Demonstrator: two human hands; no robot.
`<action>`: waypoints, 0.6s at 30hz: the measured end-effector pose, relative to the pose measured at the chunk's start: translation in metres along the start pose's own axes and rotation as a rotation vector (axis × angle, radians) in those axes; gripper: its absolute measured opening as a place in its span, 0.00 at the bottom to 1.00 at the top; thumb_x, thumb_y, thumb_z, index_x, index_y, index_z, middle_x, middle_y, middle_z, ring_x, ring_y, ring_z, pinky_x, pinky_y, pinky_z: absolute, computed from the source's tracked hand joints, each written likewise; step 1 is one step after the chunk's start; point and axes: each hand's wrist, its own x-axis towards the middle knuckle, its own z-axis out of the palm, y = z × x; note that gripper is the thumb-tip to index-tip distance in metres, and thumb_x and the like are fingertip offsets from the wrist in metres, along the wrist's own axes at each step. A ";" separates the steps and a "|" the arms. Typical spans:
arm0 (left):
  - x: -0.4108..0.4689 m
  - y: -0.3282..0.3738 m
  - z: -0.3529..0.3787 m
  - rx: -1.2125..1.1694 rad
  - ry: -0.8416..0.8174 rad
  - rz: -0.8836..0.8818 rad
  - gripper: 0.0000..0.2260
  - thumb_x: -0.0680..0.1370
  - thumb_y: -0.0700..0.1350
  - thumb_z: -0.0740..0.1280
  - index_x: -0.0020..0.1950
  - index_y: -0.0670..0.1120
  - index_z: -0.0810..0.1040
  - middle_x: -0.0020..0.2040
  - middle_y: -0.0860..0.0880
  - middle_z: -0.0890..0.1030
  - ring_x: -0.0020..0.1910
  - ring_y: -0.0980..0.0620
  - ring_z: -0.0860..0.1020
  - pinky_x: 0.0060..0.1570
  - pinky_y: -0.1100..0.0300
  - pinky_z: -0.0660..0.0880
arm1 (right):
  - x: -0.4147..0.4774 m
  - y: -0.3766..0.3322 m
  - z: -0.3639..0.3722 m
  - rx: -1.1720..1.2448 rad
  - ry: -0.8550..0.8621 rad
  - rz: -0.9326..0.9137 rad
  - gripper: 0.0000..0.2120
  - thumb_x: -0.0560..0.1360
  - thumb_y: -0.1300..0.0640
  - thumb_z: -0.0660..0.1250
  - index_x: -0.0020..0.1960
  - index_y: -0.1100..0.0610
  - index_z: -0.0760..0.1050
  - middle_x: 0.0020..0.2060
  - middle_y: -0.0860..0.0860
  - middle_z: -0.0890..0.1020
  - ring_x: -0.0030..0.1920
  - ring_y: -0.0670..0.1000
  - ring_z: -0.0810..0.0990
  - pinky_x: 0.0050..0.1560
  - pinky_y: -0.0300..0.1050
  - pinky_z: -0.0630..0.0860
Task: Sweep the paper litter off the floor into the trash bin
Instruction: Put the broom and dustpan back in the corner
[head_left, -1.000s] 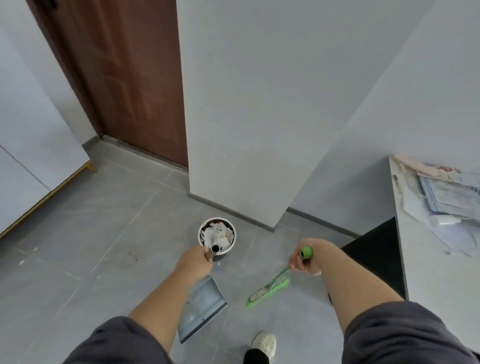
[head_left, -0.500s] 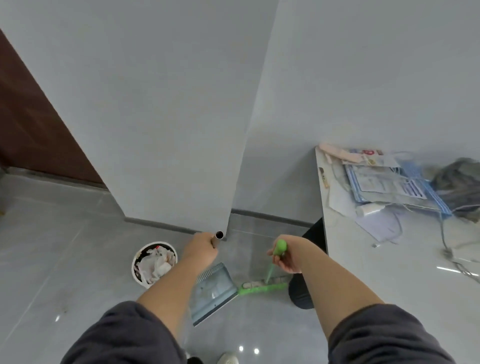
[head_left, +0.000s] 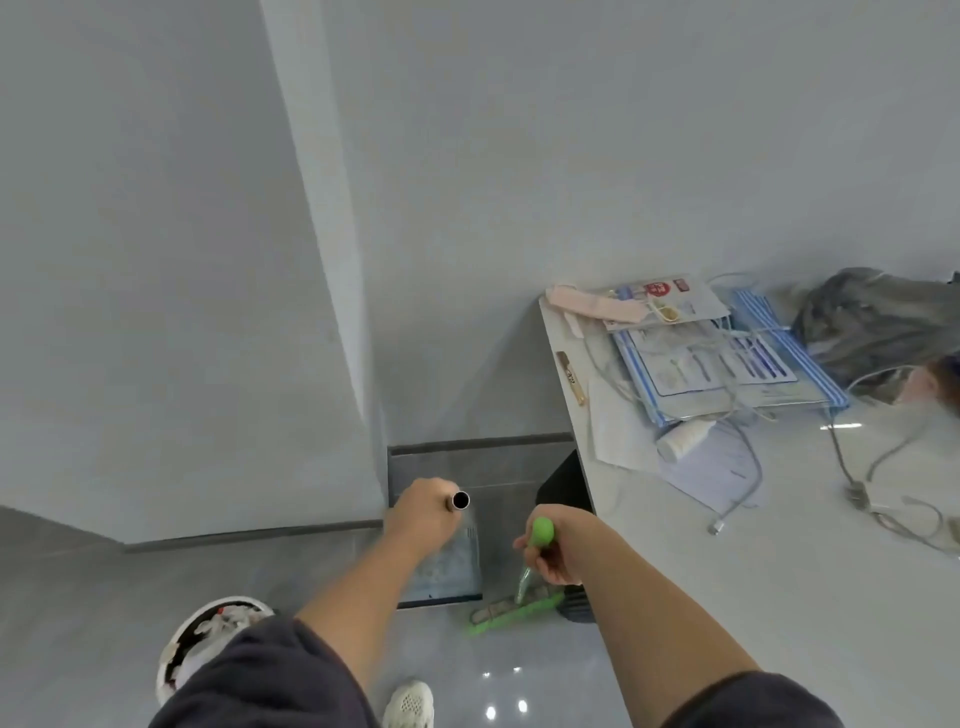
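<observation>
Dustpan (head_left: 451, 569) is clasped by left grip (head_left: 422, 519), broom (head_left: 519, 612) by right grip (head_left: 553, 553); bin (head_left: 171, 649) could be toppled if dustpan is swung wide

Grey floor (head_left: 78, 597) is carrying the dustpan (head_left: 447, 566) below your left hand (head_left: 423, 519), the broom (head_left: 511, 613) under your right hand (head_left: 550, 551), and the trash bin (head_left: 208, 618) down-left of your left grip. The white table (head_left: 779, 597), right of your right grip, is bearing papers (head_left: 717, 364) and a cable (head_left: 883, 499).

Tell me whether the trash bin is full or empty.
Not empty: crumpled paper shows inside the trash bin; a sleeve hides part.
</observation>
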 end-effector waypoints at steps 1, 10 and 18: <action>0.013 0.006 0.001 0.005 0.001 0.011 0.10 0.71 0.38 0.60 0.42 0.43 0.81 0.46 0.43 0.84 0.45 0.44 0.81 0.49 0.48 0.80 | 0.006 -0.005 -0.003 0.021 0.003 0.009 0.11 0.73 0.64 0.51 0.36 0.59 0.70 0.22 0.50 0.72 0.17 0.46 0.72 0.19 0.33 0.69; 0.119 0.025 0.007 0.053 -0.052 0.028 0.10 0.68 0.40 0.58 0.38 0.54 0.76 0.41 0.47 0.82 0.39 0.49 0.75 0.48 0.48 0.80 | 0.058 -0.059 -0.016 0.158 -0.064 0.056 0.13 0.75 0.61 0.53 0.37 0.60 0.72 0.22 0.50 0.72 0.17 0.45 0.71 0.20 0.32 0.68; 0.186 0.016 -0.016 0.075 -0.037 0.038 0.11 0.73 0.37 0.60 0.45 0.41 0.82 0.46 0.41 0.84 0.48 0.41 0.81 0.49 0.49 0.80 | 0.092 -0.122 -0.008 0.129 -0.095 0.019 0.10 0.75 0.60 0.53 0.42 0.59 0.72 0.19 0.51 0.72 0.15 0.46 0.70 0.19 0.31 0.67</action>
